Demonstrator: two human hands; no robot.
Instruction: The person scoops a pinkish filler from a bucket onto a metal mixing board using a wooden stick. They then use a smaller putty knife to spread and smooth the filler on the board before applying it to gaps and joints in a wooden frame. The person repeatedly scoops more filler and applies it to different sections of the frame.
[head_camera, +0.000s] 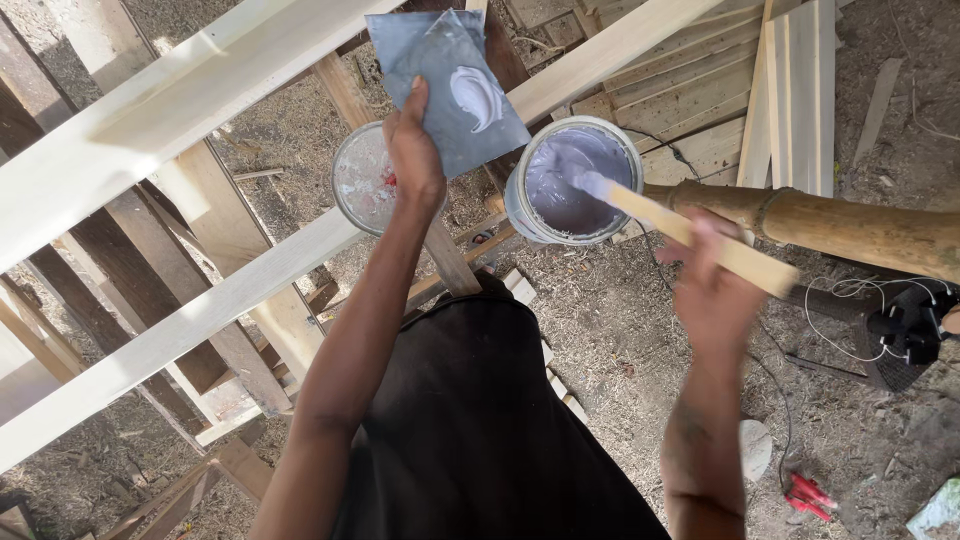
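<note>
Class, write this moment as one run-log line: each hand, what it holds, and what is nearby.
left hand: holds grey card with paste dab | right hand: holds wooden stick, tip in open paint can | nearby: can lid, bamboo pole

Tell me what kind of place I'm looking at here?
Probably an outdoor carpentry or building site: bare timber frame, stacked planks and sawdust-strewn ground. The left hand holds a grey card; the right hand holds a wooden stick in a can.
</note>
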